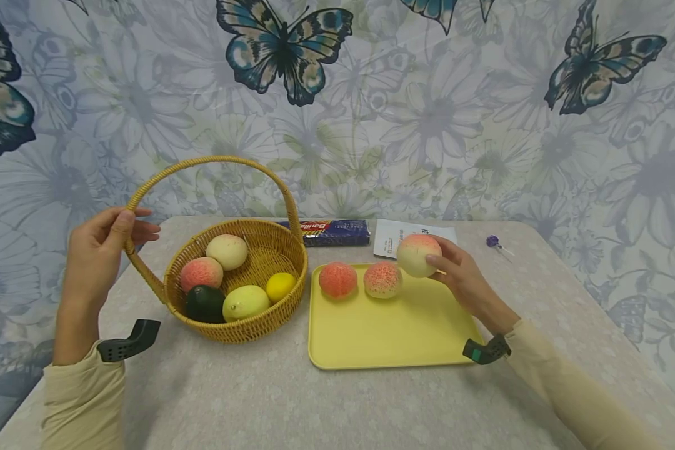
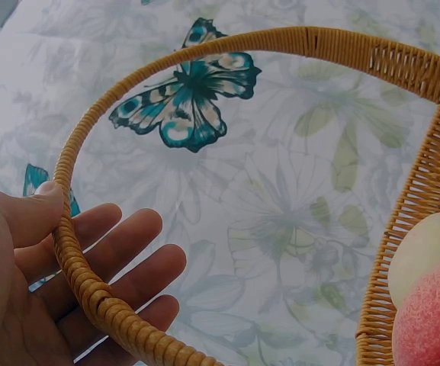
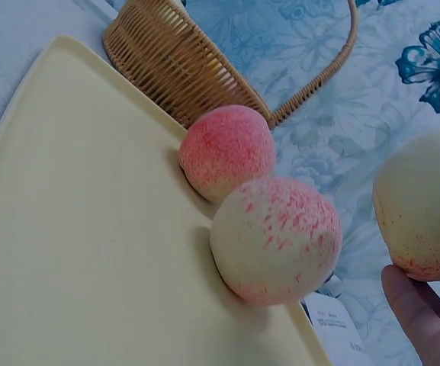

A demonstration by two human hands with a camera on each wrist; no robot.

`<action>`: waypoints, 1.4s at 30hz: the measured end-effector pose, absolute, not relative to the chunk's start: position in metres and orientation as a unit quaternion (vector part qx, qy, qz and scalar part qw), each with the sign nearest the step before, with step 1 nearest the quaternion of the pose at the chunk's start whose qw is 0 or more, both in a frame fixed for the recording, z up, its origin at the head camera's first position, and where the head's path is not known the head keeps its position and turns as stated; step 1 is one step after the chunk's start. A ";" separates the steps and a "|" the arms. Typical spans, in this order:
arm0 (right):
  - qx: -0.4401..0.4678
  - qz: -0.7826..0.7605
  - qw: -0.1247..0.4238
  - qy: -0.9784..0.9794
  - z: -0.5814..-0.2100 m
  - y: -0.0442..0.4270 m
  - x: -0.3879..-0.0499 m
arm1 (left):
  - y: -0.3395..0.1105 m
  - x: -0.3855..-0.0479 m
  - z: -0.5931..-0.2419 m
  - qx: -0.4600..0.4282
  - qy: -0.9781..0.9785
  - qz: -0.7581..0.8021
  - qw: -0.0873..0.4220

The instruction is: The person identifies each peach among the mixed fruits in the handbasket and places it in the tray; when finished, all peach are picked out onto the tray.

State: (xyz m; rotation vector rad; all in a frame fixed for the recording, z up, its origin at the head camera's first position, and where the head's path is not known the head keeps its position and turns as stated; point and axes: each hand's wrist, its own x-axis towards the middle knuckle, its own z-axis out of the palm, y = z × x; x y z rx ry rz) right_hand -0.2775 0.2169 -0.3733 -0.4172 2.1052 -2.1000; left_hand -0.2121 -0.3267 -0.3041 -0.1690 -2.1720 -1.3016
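My left hand (image 1: 98, 253) holds the handle of a wicker basket (image 1: 247, 334), thumb on one side and fingers behind it. Inside the basket lie two peaches, one pale (image 1: 227, 252) and one pink (image 1: 201, 274), an avocado (image 1: 205, 304), a pale yellow melon-like fruit (image 1: 246, 303) and a lemon (image 1: 281, 287). Over the back of a yellow tray (image 1: 388, 337), my right hand (image 1: 464, 278) grips a cream-and-pink peach (image 1: 416, 257) between thumb and fingers. Two more peaches sit along the tray's back edge: a red one (image 1: 338, 280) and a speckled one (image 3: 277, 240).
Behind the basket and tray lies a blue Barilla spaghetti box (image 1: 337, 232). A white printed packet (image 1: 390, 236) is beside it, partly behind the held peach. At the back right is a small purple-wrapped lollipop (image 1: 493, 242). A butterfly-patterned cloth (image 1: 427, 125) hangs behind the table.
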 end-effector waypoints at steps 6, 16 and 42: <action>-0.128 -0.704 0.062 0.696 -0.381 0.226 -0.281 | -0.327 -0.211 -0.304 -0.064 -0.817 -0.490 0.297; -0.116 -0.702 0.052 0.700 -0.392 0.235 -0.285 | -0.326 -0.210 -0.305 -0.058 -0.818 -0.489 0.297; -0.078 -0.711 0.056 0.696 -0.423 0.250 -0.294 | -0.325 -0.209 -0.304 -0.053 -0.820 -0.487 0.296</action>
